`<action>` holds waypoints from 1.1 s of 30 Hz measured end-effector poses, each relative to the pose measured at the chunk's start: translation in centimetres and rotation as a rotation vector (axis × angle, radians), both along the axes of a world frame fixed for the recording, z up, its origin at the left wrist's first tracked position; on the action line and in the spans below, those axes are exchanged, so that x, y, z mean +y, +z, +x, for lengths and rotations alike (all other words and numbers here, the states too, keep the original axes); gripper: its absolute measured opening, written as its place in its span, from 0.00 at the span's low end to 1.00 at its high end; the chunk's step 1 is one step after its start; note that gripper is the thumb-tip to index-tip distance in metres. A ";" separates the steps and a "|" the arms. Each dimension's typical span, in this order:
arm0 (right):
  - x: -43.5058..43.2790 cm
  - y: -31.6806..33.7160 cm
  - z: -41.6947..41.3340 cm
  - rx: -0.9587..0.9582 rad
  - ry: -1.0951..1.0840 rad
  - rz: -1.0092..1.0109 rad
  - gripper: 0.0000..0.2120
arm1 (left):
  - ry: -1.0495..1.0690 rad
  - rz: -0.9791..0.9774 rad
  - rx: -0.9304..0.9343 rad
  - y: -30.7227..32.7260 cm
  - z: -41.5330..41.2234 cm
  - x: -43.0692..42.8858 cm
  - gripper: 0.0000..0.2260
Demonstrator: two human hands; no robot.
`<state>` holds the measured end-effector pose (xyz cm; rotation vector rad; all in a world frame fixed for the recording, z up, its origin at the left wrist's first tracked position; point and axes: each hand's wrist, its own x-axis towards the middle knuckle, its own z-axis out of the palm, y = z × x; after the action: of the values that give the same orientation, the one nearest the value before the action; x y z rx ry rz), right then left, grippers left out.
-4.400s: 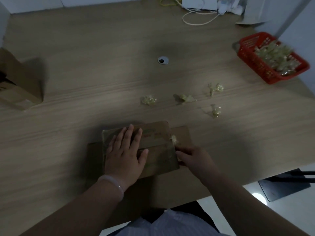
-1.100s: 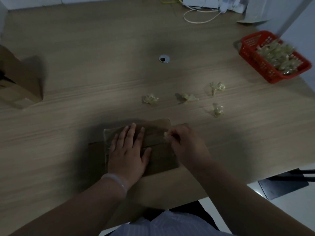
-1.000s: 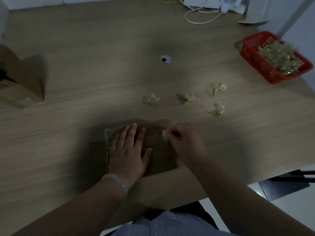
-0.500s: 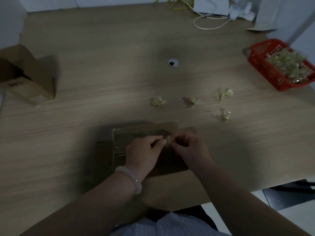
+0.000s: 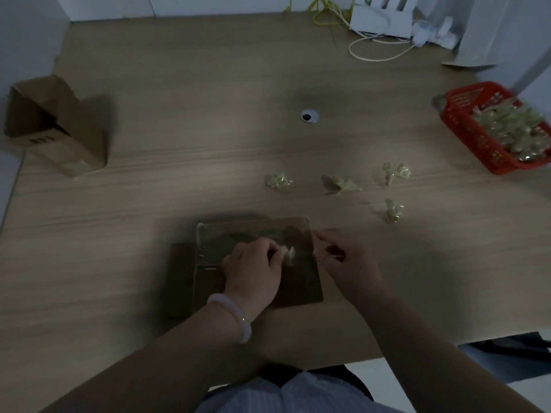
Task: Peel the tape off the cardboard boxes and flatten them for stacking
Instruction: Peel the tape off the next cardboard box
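Pinching a small crumpled wad of tape [image 5: 287, 253] between thumb and fingertips, the left hand [image 5: 253, 265] now has the wad alone; half a second ago both hands met on it. The right hand [image 5: 346, 262] has drawn off to the right and sits just beside the box's right edge, one finger out and the rest loosely curled; I cannot tell whether it has anything in its grip. Earlier still, the left hand lay flat on the cardboard, and it has since lifted and curled.

The flattened cardboard box [image 5: 226, 238] lies in the same place on the near middle of the counter [image 5: 179, 114], with a darker flap [image 5: 182, 278] out to its left. The two hands and forearms cover much of its middle and near right corner. A pale bracelet [image 5: 235, 315] circles the left wrist.

Beyond the box, four loose tape wads [image 5: 278, 181] lie apart in the middle right of the counter. A red basket [image 5: 465, 129] at the far right edge is heaped with more peeled tape [image 5: 512, 126]. An unflattened cardboard box [image 5: 59, 126] stands open at the far left. A round cable grommet [image 5: 309, 116] sits mid-counter, and a white cable [image 5: 375, 56] loops near a white device [image 5: 383, 22] at the far edge.
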<state>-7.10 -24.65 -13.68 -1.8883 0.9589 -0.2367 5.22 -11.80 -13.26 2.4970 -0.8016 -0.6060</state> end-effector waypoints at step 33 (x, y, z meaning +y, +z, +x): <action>-1.2 -1.8 -0.2 0.240 0.763 -0.742 0.35 | 0.448 -0.127 -0.073 0.3 -3.4 0.0 0.12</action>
<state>-7.29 -25.87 -15.43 -2.8688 0.2221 0.1222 1.80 -11.78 -12.97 2.4737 -0.2726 -0.2979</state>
